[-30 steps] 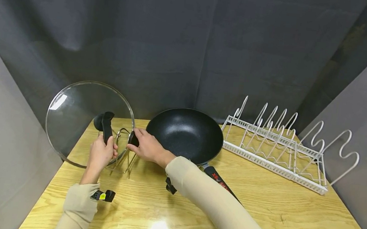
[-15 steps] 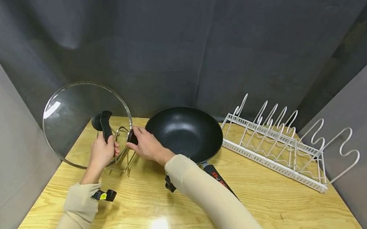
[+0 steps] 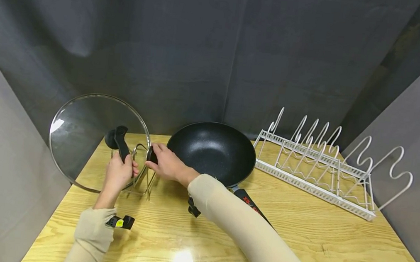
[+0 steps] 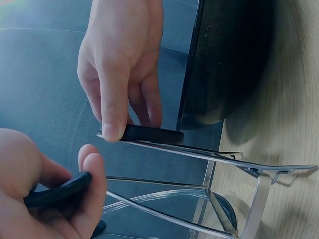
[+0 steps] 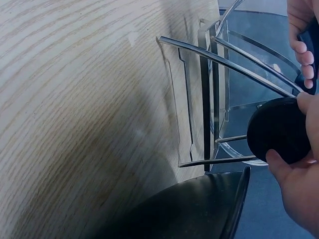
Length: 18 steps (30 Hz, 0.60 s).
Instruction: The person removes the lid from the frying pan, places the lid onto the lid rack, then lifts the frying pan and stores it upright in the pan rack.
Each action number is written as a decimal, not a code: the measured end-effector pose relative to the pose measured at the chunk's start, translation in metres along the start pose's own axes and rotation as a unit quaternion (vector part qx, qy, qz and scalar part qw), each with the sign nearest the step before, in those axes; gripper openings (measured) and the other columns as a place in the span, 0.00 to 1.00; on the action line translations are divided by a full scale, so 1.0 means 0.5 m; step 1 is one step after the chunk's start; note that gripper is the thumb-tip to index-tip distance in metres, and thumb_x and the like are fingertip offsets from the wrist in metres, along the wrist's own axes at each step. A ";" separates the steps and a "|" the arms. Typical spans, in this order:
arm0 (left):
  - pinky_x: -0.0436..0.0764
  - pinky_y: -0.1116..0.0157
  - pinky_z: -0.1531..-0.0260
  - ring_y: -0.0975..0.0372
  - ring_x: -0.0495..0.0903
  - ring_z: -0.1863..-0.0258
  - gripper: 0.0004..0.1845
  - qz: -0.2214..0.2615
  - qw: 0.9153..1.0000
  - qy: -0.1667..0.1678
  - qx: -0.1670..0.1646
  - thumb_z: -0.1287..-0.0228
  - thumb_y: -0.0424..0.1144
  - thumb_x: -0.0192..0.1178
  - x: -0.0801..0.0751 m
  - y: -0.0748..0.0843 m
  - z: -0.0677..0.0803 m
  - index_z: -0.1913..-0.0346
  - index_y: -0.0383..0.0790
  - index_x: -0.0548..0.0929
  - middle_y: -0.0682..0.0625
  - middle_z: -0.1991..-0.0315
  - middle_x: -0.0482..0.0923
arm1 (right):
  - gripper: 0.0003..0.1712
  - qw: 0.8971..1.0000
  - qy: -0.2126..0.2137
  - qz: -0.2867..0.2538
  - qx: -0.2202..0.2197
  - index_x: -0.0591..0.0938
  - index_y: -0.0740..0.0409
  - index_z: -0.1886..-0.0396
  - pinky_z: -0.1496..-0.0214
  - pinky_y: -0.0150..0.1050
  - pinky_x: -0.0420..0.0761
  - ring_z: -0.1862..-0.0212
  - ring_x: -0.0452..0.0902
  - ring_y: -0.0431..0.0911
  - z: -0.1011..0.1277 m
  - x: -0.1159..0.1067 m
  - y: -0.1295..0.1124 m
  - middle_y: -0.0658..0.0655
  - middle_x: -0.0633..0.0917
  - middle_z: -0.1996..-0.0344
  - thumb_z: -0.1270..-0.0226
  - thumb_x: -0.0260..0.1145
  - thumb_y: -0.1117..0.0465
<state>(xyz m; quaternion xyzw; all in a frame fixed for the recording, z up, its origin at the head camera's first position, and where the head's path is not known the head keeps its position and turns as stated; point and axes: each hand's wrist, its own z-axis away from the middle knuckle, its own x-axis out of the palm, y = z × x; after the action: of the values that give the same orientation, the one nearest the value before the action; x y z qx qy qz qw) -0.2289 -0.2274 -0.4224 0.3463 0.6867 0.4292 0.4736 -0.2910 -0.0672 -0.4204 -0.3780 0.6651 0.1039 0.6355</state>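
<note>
Left hand (image 3: 118, 175) fingers curl round the black handle (image 3: 120, 142) of the glass lid (image 3: 82, 136), judged heavy, slippery, breakable; right hand (image 3: 167, 164) pinches the stand's knob (image 3: 151, 156)

Only lettering anywhere: red characters on the black pan handle (image 3: 250, 204), poking out from under the right sleeve just below the pan (image 3: 212, 150). Looks like an "X" plus a couple more, but too small and half covered to actually read. Nothing readable on the lid, the racks or the table.
</note>
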 end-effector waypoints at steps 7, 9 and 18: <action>0.83 0.65 0.78 0.64 0.81 0.82 0.12 -0.019 1.000 -0.010 -0.009 0.27 0.36 0.42 -0.001 0.014 0.003 0.53 0.28 0.67 0.42 0.73 0.79 | 0.38 1.000 -0.001 0.003 -0.003 0.57 0.61 0.29 0.40 0.39 0.71 0.38 0.67 0.48 -0.001 -0.001 0.001 0.60 0.66 0.36 0.29 0.54 0.45; 0.83 0.63 0.76 0.64 0.81 0.82 0.12 -0.020 0.999 -0.016 -0.020 0.26 0.36 0.42 -0.002 0.015 0.001 0.52 0.27 0.67 0.40 0.71 0.79 | 0.38 1.000 -0.002 0.006 -0.002 0.57 0.61 0.29 0.40 0.39 0.71 0.38 0.67 0.48 -0.002 -0.001 0.001 0.60 0.66 0.36 0.29 0.54 0.45; 0.83 0.64 0.72 0.61 0.82 0.78 0.15 -0.039 0.998 -0.038 -0.035 0.26 0.38 0.42 -0.012 0.019 0.000 0.50 0.27 0.67 0.34 0.65 0.79 | 0.40 1.000 -0.014 0.024 0.012 0.52 0.60 0.27 0.38 0.37 0.69 0.36 0.66 0.46 -0.003 0.007 0.001 0.58 0.61 0.31 0.28 0.48 0.41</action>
<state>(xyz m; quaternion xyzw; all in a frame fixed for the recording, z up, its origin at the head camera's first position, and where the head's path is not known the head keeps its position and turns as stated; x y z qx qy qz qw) -0.2264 -0.2289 -0.4113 0.3182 0.6658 0.4207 0.5277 -0.2922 -0.0693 -0.4237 -0.3533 0.6658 0.1165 0.6468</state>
